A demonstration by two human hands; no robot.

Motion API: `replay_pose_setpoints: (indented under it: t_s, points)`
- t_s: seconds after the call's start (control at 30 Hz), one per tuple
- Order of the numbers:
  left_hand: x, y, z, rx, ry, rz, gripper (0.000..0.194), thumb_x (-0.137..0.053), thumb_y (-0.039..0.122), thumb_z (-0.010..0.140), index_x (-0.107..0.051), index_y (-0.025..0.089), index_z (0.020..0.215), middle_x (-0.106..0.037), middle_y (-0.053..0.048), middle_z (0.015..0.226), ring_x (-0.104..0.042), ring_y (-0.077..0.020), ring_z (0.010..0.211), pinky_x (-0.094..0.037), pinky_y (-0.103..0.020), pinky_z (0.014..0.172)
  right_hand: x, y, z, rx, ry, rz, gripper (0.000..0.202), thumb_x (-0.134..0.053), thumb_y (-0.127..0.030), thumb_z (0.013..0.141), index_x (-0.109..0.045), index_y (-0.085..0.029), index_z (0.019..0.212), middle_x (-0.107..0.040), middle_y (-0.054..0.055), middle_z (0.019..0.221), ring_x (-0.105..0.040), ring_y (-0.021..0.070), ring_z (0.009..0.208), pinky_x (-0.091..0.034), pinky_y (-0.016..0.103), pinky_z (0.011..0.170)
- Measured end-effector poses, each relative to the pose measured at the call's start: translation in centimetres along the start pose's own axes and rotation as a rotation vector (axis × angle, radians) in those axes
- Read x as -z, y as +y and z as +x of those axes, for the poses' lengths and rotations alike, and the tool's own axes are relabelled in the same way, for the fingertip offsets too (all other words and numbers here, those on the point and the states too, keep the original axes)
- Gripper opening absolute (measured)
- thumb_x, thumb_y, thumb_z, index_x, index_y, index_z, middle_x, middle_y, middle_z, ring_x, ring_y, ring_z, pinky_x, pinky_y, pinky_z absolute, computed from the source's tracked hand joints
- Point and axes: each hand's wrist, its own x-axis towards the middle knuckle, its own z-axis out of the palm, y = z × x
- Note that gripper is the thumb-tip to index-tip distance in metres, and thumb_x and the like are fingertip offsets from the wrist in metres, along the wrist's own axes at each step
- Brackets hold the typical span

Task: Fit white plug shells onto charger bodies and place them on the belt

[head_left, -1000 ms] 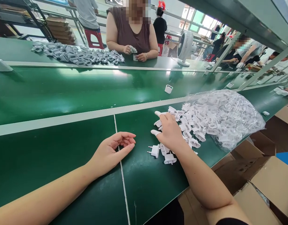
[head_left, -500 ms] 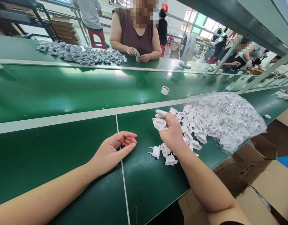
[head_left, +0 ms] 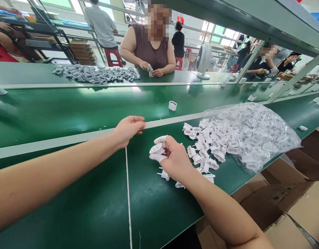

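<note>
My right hand, with white finger covers on its thumb and fingertips, grips a white plug piece above the green table. My left hand is held out over the pale strip along the belt, fingers loosely stretched and nothing in them. Beyond it, on the green belt, a white oval plug housing stands with its opening upward, apart from the hand. Loose white plug pieces, some with two pins showing, lie heaped beside my right hand. A few more are partly hidden beneath my right wrist.
A clear plastic bag full of white pieces lies at the right. Cardboard boxes stand below the table edge. Across the belt, a co-worker handles a small piece near a grey-white pile and a fan.
My left hand has moved up and forward toward the belt. My right hand, still gripping the plug piece, has shifted left and slightly down. The housing on the belt appears farther left.
</note>
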Motion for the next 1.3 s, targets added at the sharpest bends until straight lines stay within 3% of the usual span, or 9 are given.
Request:
replay_pose_setpoints:
  t_s: [0.1, 0.23, 0.37, 0.47, 0.6, 0.77, 0.93, 1.1, 1.3]
  points:
    - [-2.5, 1.2, 4.3, -0.085, 0.058, 0.052, 0.036, -0.077, 0.021, 0.072, -0.065, 0.018, 0.106, -0.071, -0.010, 0.118, -0.067, -0.0237, 0.107, -0.053, -0.033, 0.088, -0.2, 0.3, -0.1, 0.011, -0.035, -0.039, 0.033, -0.075, -0.028, 0.082, -0.061, -0.026, 0.111, -0.074, 0.000, 0.092, -0.071, 0.0181, 0.082, -0.058, 0.036, 0.084]
    - [-6.5, 1.9, 9.0, -0.146, 0.090, 0.139, 0.043, -0.083, 0.025, 0.072, -0.061, 0.019, 0.109, -0.068, -0.011, 0.125, -0.065, -0.0247, 0.115, -0.051, -0.034, 0.095, -0.5, 0.5, -0.3, 0.117, -0.066, -0.224, 0.034, -0.067, -0.018, 0.088, -0.064, -0.023, 0.121, -0.071, 0.003, 0.100, -0.068, 0.0192, 0.092, -0.056, 0.035, 0.088]
    - [-9.8, 2.1, 12.3, -0.154, 0.104, 0.235, 0.070, -0.093, 0.035, 0.063, -0.057, 0.020, 0.121, -0.061, -0.014, 0.138, -0.057, -0.0314, 0.128, -0.048, -0.039, 0.100, -0.5, 0.2, -0.4, 0.133, -0.069, -0.511, 0.039, -0.056, -0.008, 0.088, -0.066, -0.021, 0.123, -0.061, 0.006, 0.103, -0.062, 0.0175, 0.080, -0.054, 0.029, 0.069]
    - [-11.2, 2.0, 13.8, -0.157, 0.121, 0.283, 0.072, -0.094, 0.036, 0.061, -0.058, 0.017, 0.121, -0.061, -0.018, 0.137, -0.054, -0.0357, 0.129, -0.045, -0.043, 0.102, -0.3, -0.1, -0.3, 0.112, -0.098, -0.633, 0.039, -0.060, -0.007, 0.083, -0.068, -0.019, 0.119, -0.060, 0.007, 0.101, -0.060, 0.0176, 0.075, -0.050, 0.028, 0.060]
    - [-11.0, 1.5, 13.9, -0.195, 0.104, 0.276, 0.050, -0.083, 0.031, 0.074, -0.064, 0.014, 0.117, -0.069, -0.017, 0.125, -0.063, -0.0319, 0.116, -0.046, -0.041, 0.100, 0.2, -0.2, 0.2, 0.109, -0.018, -0.501, 0.038, -0.061, -0.006, 0.081, -0.067, -0.020, 0.116, -0.067, 0.007, 0.105, -0.065, 0.0205, 0.087, -0.055, 0.032, 0.072]
    - [-7.2, 0.1, 9.2, -0.282, -0.015, 0.190, 0.059, -0.073, 0.027, 0.079, -0.059, 0.018, 0.135, -0.071, -0.009, 0.129, -0.064, -0.0250, 0.117, -0.044, -0.036, 0.108, 0.7, -0.6, 1.2, -0.101, 0.105, 0.133, 0.023, -0.074, -0.025, 0.079, -0.072, -0.025, 0.101, -0.073, 0.001, 0.096, -0.067, 0.0177, 0.084, -0.058, 0.032, 0.075]
    - [-1.1, -2.4, 0.4, -0.267, -0.186, 0.066, 0.075, -0.070, 0.036, 0.078, -0.049, 0.015, 0.148, -0.071, -0.011, 0.132, -0.066, -0.0246, 0.119, -0.048, -0.037, 0.108, 1.1, -1.8, 1.2, -0.331, -0.011, 0.579, 0.031, -0.080, -0.026, 0.069, -0.071, -0.024, 0.099, -0.073, 0.001, 0.099, -0.070, 0.0157, 0.087, -0.060, 0.031, 0.079]
    - [3.3, -4.8, -7.8, -0.260, -0.232, 0.142, 0.071, -0.070, 0.052, 0.079, -0.053, 0.022, 0.141, -0.070, -0.008, 0.130, -0.066, -0.0258, 0.115, -0.049, -0.037, 0.105, 0.4, -2.1, 0.5, -0.388, -0.134, 0.579, 0.034, -0.083, -0.022, 0.063, -0.074, -0.023, 0.096, -0.073, 0.000, 0.091, -0.069, 0.0136, 0.081, -0.057, 0.028, 0.077]
    - [3.5, -6.6, -11.2, -0.282, -0.359, 0.208, 0.042, -0.061, 0.051, 0.087, -0.053, 0.025, 0.119, -0.071, -0.002, 0.103, -0.067, -0.0218, 0.089, -0.053, -0.030, 0.078, -1.2, -2.2, -0.3, -0.303, -0.112, 0.411, 0.032, -0.086, -0.022, 0.063, -0.075, -0.021, 0.093, -0.075, 0.002, 0.094, -0.066, 0.0126, 0.082, -0.055, 0.025, 0.072]
